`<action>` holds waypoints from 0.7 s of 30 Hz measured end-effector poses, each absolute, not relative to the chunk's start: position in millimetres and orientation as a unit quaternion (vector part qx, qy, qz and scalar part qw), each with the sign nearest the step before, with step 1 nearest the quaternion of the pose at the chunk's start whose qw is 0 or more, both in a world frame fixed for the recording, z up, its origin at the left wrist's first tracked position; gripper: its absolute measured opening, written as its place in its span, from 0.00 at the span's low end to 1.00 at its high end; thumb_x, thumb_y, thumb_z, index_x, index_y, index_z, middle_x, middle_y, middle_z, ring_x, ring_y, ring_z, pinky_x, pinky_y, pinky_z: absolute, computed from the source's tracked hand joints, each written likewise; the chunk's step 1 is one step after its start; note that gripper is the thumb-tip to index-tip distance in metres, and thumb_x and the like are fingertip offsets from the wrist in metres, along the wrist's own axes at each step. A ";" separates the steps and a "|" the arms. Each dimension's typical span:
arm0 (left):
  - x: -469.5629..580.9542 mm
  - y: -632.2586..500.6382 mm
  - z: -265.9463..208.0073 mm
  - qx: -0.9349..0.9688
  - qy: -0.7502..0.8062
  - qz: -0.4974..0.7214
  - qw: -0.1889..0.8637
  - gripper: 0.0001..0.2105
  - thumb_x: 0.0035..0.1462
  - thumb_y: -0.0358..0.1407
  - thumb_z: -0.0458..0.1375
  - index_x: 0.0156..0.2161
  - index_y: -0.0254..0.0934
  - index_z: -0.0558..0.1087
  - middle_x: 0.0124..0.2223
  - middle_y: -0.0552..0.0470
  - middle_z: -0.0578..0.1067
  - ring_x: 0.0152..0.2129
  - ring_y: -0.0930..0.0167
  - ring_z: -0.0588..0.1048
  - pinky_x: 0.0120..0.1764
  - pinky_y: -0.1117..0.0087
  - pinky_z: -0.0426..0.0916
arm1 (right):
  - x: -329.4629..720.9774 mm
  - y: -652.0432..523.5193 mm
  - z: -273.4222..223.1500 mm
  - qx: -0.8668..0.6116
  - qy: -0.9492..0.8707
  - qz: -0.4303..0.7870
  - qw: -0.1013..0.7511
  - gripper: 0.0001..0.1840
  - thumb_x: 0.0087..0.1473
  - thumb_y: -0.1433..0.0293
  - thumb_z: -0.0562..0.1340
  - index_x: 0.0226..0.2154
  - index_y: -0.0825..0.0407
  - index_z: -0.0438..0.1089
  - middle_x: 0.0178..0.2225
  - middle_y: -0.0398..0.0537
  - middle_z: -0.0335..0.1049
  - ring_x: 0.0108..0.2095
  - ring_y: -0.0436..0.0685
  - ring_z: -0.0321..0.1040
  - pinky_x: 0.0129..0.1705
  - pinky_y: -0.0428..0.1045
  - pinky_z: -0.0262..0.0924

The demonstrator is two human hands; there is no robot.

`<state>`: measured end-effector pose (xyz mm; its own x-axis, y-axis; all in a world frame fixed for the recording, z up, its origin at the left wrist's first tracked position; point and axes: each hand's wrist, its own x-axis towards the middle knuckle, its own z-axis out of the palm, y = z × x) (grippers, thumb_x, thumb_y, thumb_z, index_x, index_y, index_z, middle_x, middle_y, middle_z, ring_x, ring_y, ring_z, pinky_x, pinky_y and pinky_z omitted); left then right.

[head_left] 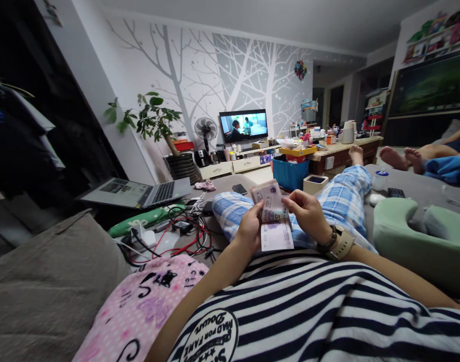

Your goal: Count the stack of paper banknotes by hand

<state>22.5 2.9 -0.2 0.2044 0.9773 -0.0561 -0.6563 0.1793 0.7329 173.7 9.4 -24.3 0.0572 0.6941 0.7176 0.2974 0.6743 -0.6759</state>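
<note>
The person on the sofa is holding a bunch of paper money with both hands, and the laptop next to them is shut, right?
Not quite. The laptop is open, its screen and keyboard both showing in the head view. The rest is right: the left hand and the right hand both hold the stack of banknotes above the person's lap.

Single head-worn view, reclined on sofa, facing forward-down past torso toward far TV (243, 124) wall; lap close.

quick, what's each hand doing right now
Left hand: closed on the stack of banknotes.
Right hand: closed, pinching the top of the same banknotes.
</note>
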 end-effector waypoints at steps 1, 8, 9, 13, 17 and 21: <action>22.7 2.1 1.3 0.292 0.275 0.567 0.719 0.16 0.65 0.33 0.52 0.50 0.27 0.78 0.35 0.41 0.83 0.35 0.57 0.83 0.41 0.55 0.79 | 173.7 7.4 -23.9 -0.363 -0.672 0.155 0.626 0.20 0.60 0.55 0.62 0.24 0.49 0.64 0.21 0.41 0.61 0.24 0.51 0.56 0.28 0.48 0.54; 18.9 6.9 -4.3 0.305 0.267 0.534 0.742 0.18 0.67 0.38 0.50 0.51 0.32 0.78 0.35 0.43 0.83 0.33 0.59 0.83 0.39 0.58 0.79 | 172.7 -4.5 -23.8 -0.323 -0.705 0.132 0.617 0.17 0.61 0.55 0.63 0.29 0.49 0.70 0.22 0.41 0.63 0.24 0.52 0.57 0.29 0.49 0.54; 18.4 9.4 -7.1 0.311 0.263 0.531 0.743 0.17 0.66 0.38 0.51 0.50 0.33 0.78 0.35 0.44 0.83 0.33 0.60 0.83 0.38 0.58 0.79 | 172.3 -5.2 -24.0 -0.323 -0.705 0.136 0.617 0.16 0.61 0.54 0.63 0.32 0.49 0.72 0.23 0.41 0.65 0.24 0.52 0.58 0.29 0.49 0.55; 17.6 14.5 -12.0 0.324 0.261 0.538 0.733 0.16 0.65 0.37 0.52 0.49 0.33 0.79 0.35 0.44 0.83 0.32 0.60 0.83 0.38 0.59 0.79 | 171.7 -6.1 -24.5 -0.325 -0.698 0.144 0.622 0.15 0.61 0.54 0.63 0.37 0.48 0.75 0.23 0.42 0.68 0.26 0.53 0.62 0.32 0.49 0.58; 17.3 10.4 -7.2 0.313 0.264 0.535 0.739 0.17 0.66 0.38 0.51 0.49 0.31 0.78 0.35 0.43 0.83 0.33 0.59 0.83 0.38 0.58 0.79 | 172.8 -6.3 -24.1 -0.321 -0.704 0.142 0.617 0.15 0.62 0.55 0.62 0.35 0.48 0.75 0.25 0.43 0.70 0.29 0.55 0.64 0.34 0.50 0.60; 16.9 6.0 -2.9 0.306 0.268 0.539 0.738 0.18 0.67 0.38 0.51 0.49 0.28 0.77 0.37 0.41 0.83 0.33 0.59 0.83 0.39 0.59 0.78 | 173.4 -8.1 -22.7 -0.311 -0.717 0.131 0.610 0.16 0.65 0.57 0.59 0.33 0.49 0.74 0.27 0.43 0.71 0.28 0.53 0.64 0.33 0.49 0.58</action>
<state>16.9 6.0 -2.9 0.2760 0.9590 -0.0648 -0.6309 0.2316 0.7405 173.4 -8.1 -22.7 -0.0627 0.6054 0.7934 0.2870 0.7723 -0.5667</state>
